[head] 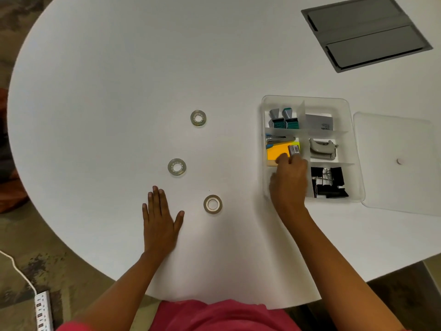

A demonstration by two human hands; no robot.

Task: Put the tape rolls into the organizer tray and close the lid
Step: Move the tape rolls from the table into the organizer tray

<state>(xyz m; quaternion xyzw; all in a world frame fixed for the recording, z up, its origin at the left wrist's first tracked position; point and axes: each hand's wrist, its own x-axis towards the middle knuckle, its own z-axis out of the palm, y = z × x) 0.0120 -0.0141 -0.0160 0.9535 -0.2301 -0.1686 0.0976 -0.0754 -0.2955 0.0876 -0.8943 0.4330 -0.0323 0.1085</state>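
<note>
Three tape rolls lie flat on the white table: a clear one (198,118) farthest from me, another clear one (176,167) in the middle, and one with a white core (212,204) nearest. The clear organizer tray (343,101) stands to the right, lid off. Its clear lid (396,161) lies flat just right of it. My left hand (159,222) rests flat on the table, fingers spread, left of the nearest roll. My right hand (289,179) reaches into the tray's left side and pinches a small grey box with a barcode (294,150) over the yellow sticky notes (278,151).
The tray holds two stamps (284,119), a stapler (278,139), a hole punch (322,149), black binder clips (328,182) and a grey card box (318,122). A grey cable hatch (365,32) sits in the table at the far right. A power strip (42,311) lies on the floor.
</note>
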